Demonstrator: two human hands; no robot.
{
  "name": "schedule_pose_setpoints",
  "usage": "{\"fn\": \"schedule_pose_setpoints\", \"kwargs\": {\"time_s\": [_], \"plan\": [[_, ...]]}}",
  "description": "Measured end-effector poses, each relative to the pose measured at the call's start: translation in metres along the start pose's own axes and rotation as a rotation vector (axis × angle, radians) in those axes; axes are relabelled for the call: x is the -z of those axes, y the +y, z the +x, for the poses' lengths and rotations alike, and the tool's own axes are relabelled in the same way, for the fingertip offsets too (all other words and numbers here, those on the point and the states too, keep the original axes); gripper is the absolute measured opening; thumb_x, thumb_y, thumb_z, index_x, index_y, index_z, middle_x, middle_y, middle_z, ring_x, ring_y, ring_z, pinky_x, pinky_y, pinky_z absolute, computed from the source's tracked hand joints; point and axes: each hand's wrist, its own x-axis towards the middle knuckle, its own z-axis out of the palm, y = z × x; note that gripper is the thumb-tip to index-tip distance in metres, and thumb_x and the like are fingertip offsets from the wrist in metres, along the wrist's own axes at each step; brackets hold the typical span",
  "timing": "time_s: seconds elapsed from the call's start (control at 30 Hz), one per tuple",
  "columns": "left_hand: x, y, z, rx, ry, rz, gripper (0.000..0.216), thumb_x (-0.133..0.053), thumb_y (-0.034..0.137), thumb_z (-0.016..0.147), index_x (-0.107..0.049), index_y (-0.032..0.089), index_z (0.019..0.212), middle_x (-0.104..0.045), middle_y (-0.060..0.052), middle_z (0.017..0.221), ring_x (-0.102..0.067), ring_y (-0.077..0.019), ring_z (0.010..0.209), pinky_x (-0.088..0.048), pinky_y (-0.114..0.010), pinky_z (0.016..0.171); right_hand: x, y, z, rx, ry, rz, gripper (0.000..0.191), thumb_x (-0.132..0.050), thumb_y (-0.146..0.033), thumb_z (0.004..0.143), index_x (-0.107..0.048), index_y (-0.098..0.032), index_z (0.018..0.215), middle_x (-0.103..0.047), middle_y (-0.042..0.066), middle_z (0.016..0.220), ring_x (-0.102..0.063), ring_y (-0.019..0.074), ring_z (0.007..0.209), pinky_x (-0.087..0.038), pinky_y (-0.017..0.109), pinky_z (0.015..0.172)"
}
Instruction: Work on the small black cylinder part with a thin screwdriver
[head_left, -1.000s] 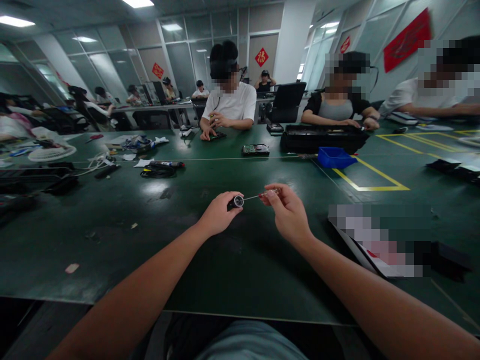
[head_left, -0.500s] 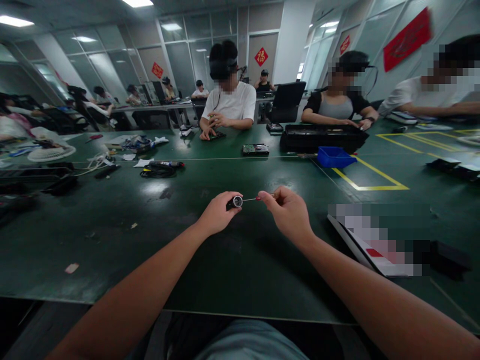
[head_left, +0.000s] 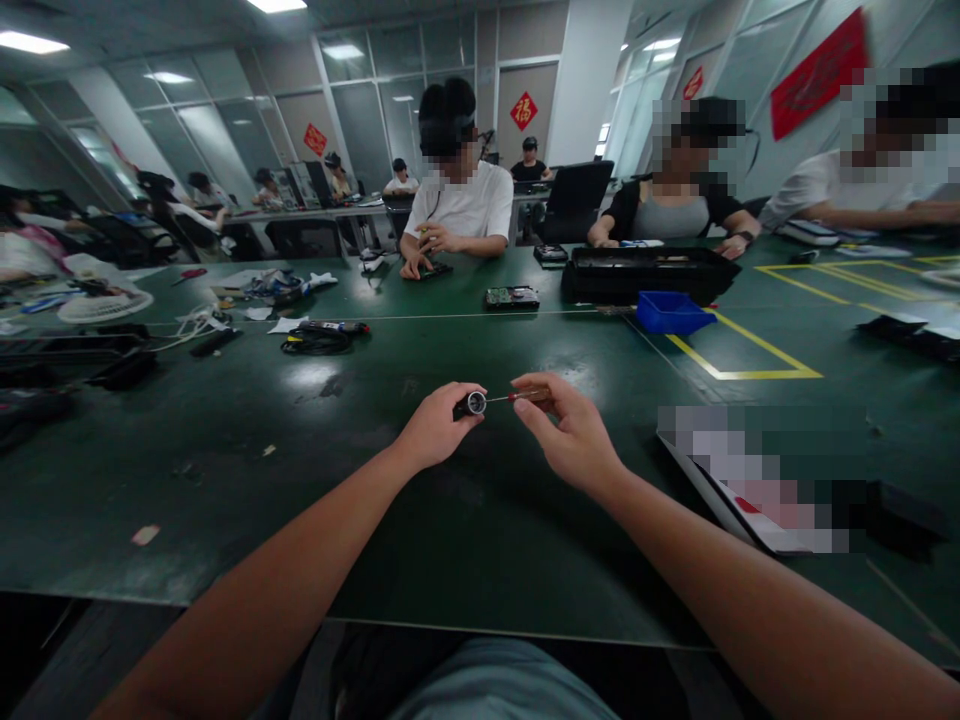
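Note:
Between the fingers of my left hand (head_left: 436,428) is a small black cylindrical part (head_left: 475,403), its round, silvery-rimmed end facing me; the hand covers the rest of it. My right hand (head_left: 574,425) holds a screwdriver (head_left: 531,395) with a brownish see-through handle and a red collar. The thin shaft points left and its tip meets the right side of the round part. Whether the tip sits in a screw is too small to tell. Both hands are raised a little above the green table (head_left: 450,560).
To the right lies a white box-like item (head_left: 724,510), partly blurred out. Farther back are a blue bin (head_left: 673,313), a long black housing (head_left: 651,275) and a hard drive (head_left: 512,298). A coiled black cable (head_left: 322,338) lies at left. Co-workers sit across the table.
My right fingers have loosened and spread along the screwdriver, showing more of its handle. My left hand and the black part stay nearly still. A co-worker's hands at right have moved apart.

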Motion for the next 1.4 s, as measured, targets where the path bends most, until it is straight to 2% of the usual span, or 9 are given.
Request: {"fn": "schedule_pose_setpoints", "kwargs": {"time_s": [0.13, 0.27, 0.63, 0.8, 0.9, 0.97, 1.1, 1.27, 1.4], "plan": [[0.001, 0.002, 0.0, -0.001, -0.01, 0.005, 0.031, -0.068, 0.017, 0.086, -0.066, 0.021, 0.117, -0.068, -0.006, 0.116, -0.063, -0.0234, 0.11, -0.048, -0.042, 0.101, 0.001, -0.002, 0.001, -0.061, 0.02, -0.034, 0.035, -0.049, -0.05, 0.1, -0.066, -0.024, 0.114, -0.069, 0.002, 0.081, -0.065, 0.0193, 0.073, -0.05, 0.033, 0.068], [0.001, 0.002, -0.001, -0.008, -0.013, 0.01, 0.032, -0.069, 0.018, 0.087, -0.066, 0.022, 0.118, -0.068, -0.006, 0.117, -0.063, -0.023, 0.11, -0.048, -0.041, 0.101, 0.001, -0.003, 0.002, -0.099, 0.03, -0.055, 0.043, -0.042, -0.054, 0.102, -0.07, -0.023, 0.109, -0.061, -0.002, 0.063, -0.059, 0.0166, 0.058, -0.044, 0.03, 0.058], [0.0, -0.002, 0.0, -0.003, -0.002, 0.008, 0.034, -0.069, 0.017, 0.086, -0.066, 0.023, 0.12, -0.068, -0.005, 0.117, -0.062, -0.0222, 0.11, -0.048, -0.04, 0.101, 0.004, -0.008, 0.0, 0.004, -0.062, -0.107, 0.03, -0.048, -0.03, 0.097, -0.065, -0.023, 0.121, -0.066, 0.0, 0.076, -0.061, 0.0175, 0.067, -0.044, 0.031, 0.065], [0.0, -0.002, -0.001, -0.015, -0.023, 0.008, 0.032, -0.069, 0.019, 0.087, -0.066, 0.023, 0.119, -0.068, -0.005, 0.117, -0.063, -0.0222, 0.11, -0.048, -0.04, 0.101, 0.002, -0.008, 0.0, -0.045, -0.031, -0.124, 0.033, -0.041, -0.043, 0.102, -0.069, -0.025, 0.107, -0.066, 0.001, 0.075, -0.06, 0.0179, 0.065, -0.043, 0.032, 0.063], [0.0, -0.001, -0.001, -0.012, -0.028, 0.009, 0.032, -0.069, 0.018, 0.087, -0.066, 0.023, 0.118, -0.068, -0.005, 0.118, -0.063, -0.0223, 0.11, -0.047, -0.041, 0.102, 0.0, -0.007, 0.0, -0.071, 0.027, -0.108, 0.031, -0.042, -0.041, 0.102, -0.065, -0.025, 0.113, -0.069, 0.002, 0.08, -0.063, 0.019, 0.068, -0.046, 0.034, 0.067], [0.001, 0.0, -0.001, -0.005, -0.02, 0.014, 0.033, -0.069, 0.018, 0.087, -0.066, 0.022, 0.12, -0.068, -0.006, 0.118, -0.063, -0.0227, 0.111, -0.047, -0.041, 0.102, 0.0, -0.005, 0.001, -0.092, 0.074, -0.062, 0.027, -0.048, -0.038, 0.099, -0.061, -0.024, 0.118, -0.069, 0.003, 0.083, -0.065, 0.0203, 0.073, -0.048, 0.035, 0.069], [0.0, -0.001, 0.0, -0.01, -0.003, 0.024, 0.034, -0.069, 0.019, 0.087, -0.066, 0.022, 0.12, -0.068, -0.006, 0.118, -0.063, -0.0229, 0.111, -0.047, -0.041, 0.102, -0.003, 0.0, 0.003, -0.15, 0.132, 0.134, 0.021, -0.056, -0.04, 0.094, -0.062, -0.022, 0.102, -0.071, 0.006, 0.089, -0.067, 0.0214, 0.082, -0.052, 0.037, 0.076], [0.002, 0.002, -0.001, -0.081, -0.008, -0.002, 0.035, -0.07, 0.019, 0.087, -0.066, 0.022, 0.122, -0.068, -0.005, 0.12, -0.062, -0.0218, 0.114, -0.046, -0.04, 0.104, -0.009, 0.011, 0.007, -0.216, 0.211, 0.349, 0.028, -0.055, -0.048, 0.095, -0.065, -0.021, 0.097, -0.068, 0.004, 0.086, -0.066, 0.0195, 0.079, -0.055, 0.039, 0.079], [0.007, 0.004, 0.001, -0.161, -0.041, -0.004, 0.032, -0.068, 0.017, 0.089, -0.067, 0.024, 0.12, -0.069, -0.006, 0.12, -0.062, -0.0216, 0.115, -0.045, -0.042, 0.106, -0.011, 0.023, 0.011, -0.364, 0.28, 0.542, 0.031, -0.056, -0.053, 0.092, -0.062, -0.023, 0.091, -0.067, 0.004, 0.082, -0.066, 0.0197, 0.073, -0.059, 0.04, 0.076]]}}
